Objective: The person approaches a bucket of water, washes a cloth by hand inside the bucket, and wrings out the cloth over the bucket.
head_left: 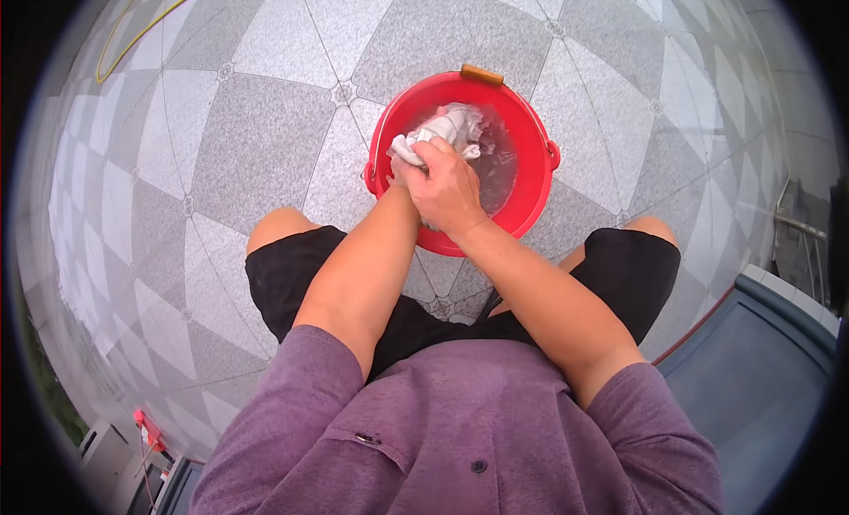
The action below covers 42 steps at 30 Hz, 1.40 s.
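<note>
A bunched, wet white cloth [453, 126] is in the red bucket [537, 192], its far part reaching down to cloudy water [497, 165]. My right hand [442, 188] is closed over the near end of the cloth, with its fingers curled around it. Partly covered by the right hand, my left hand [401, 173] grips the same end near the bucket's left wall. Most of the left fingers are hidden.
The bucket's wire handle, with a wooden grip [482, 74], rests at the far rim. Patterned floor tiles [256, 126] surround the bucket. A yellow hose [146, 28] lies at the upper left. My bent knees [632, 258] flank the bucket's near side.
</note>
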Motion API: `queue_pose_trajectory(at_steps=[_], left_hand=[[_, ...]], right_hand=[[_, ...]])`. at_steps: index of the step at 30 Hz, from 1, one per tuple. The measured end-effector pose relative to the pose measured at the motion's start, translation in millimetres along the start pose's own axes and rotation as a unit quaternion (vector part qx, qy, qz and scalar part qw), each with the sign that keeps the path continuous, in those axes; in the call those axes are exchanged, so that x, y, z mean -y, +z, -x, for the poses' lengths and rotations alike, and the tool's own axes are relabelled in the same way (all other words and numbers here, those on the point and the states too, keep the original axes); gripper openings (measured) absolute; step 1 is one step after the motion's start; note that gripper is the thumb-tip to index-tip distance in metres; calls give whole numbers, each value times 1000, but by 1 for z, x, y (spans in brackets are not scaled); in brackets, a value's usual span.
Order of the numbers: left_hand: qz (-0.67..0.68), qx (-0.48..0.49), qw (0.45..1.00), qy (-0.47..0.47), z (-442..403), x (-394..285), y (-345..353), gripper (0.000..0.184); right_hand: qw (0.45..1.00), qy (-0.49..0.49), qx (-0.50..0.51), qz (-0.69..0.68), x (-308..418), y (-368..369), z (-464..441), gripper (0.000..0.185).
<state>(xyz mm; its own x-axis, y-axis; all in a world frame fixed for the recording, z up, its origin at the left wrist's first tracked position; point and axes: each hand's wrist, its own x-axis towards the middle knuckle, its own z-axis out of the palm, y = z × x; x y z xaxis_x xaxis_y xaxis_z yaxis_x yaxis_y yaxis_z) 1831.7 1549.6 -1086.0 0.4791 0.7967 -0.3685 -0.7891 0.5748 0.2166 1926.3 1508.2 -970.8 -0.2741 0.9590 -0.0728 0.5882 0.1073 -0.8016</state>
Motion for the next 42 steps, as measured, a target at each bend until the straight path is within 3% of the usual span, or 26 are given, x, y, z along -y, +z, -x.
queue_pose_trajectory(at_steps=[1, 4, 6, 7, 9, 11, 14, 16, 19, 20, 21, 23, 25, 27, 30, 31, 35, 37, 38, 39, 40, 42], left_hand=[[-5, -53, 999, 12, -2, 4, 0, 38], [-20, -208, 977, 52, -15, 23, 3, 33], [-29, -309, 947, 80, -25, 36, 9, 30], [-86, -371, 923, 64, -24, 33, 33, 19], [-204, -420, 881, 79, -9, 33, 52, 17], [-304, -466, 825, 95, -12, 37, 32, 15], [-281, -452, 832, 154, -24, 45, -3, 15], [-283, -464, 833, 106, -15, 42, -6, 19], [-207, -499, 840, 54, -14, 42, -27, 25], [-169, -512, 842, 39, -17, 45, -38, 27], [-148, -515, 840, 83, -21, 47, -48, 27], [-107, -516, 832, 171, -25, 44, -50, 27], [-67, -433, 895, 87, -19, 28, -37, 29], [-38, -383, 923, 3, -16, 17, -35, 33], [-19, -309, 951, -12, -16, 16, -21, 38], [-45, -248, 968, 6, -20, 19, -25, 48], [-67, -193, 975, 89, -24, 11, -22, 68], [-36, -136, 990, 26, -37, 5, -46, 69], [-20, -108, 994, -7, -41, 5, -54, 70], [36, -82, 996, 13, -7, 4, 29, 70], [15, -58, 998, 2, -10, 6, 23, 68], [-29, -9, 999, -20, -19, 8, 3, 65]], right_hand=[[999, -1, -34, 9, -8, 4, -7, 32], [991, 108, -29, 71, -30, 1, -42, 36], [982, 178, -56, 41, -63, -7, -64, 39], [980, 186, -59, 46, -84, -8, -72, 40], [976, 204, -54, 58, -123, 2, -76, 41], [963, 242, -54, 102, -142, 16, -68, 42], [947, 295, 4, 125, -170, 31, -51, 47], [937, 319, 79, 120, -198, 41, -38, 50], [952, 292, -10, 92, -223, 64, -4, 53], [937, 349, 1, -32, -237, 71, -4, 52], [903, 400, 11, -155, -252, 75, -9, 52], [786, 477, 27, -393, -257, 69, -26, 50], [720, 536, -8, -440, -230, 41, -34, 49], [675, 521, -19, -521, -182, 18, -42, 47], [638, 423, 15, -643, -138, 6, -42, 37], [623, 386, 32, -680, -127, 5, -40, 33], [747, 284, -20, -601, -48, -2, -23, 25], [798, 261, -2, -544, -27, 0, -8, 21], [834, 248, 15, -493, -12, -1, 1, 20], [900, 209, 26, -380, -8, 5, 6, 22], [950, 169, 36, -261, -5, 9, 10, 24], [981, 106, 13, -160, 12, 1, 11, 28]])
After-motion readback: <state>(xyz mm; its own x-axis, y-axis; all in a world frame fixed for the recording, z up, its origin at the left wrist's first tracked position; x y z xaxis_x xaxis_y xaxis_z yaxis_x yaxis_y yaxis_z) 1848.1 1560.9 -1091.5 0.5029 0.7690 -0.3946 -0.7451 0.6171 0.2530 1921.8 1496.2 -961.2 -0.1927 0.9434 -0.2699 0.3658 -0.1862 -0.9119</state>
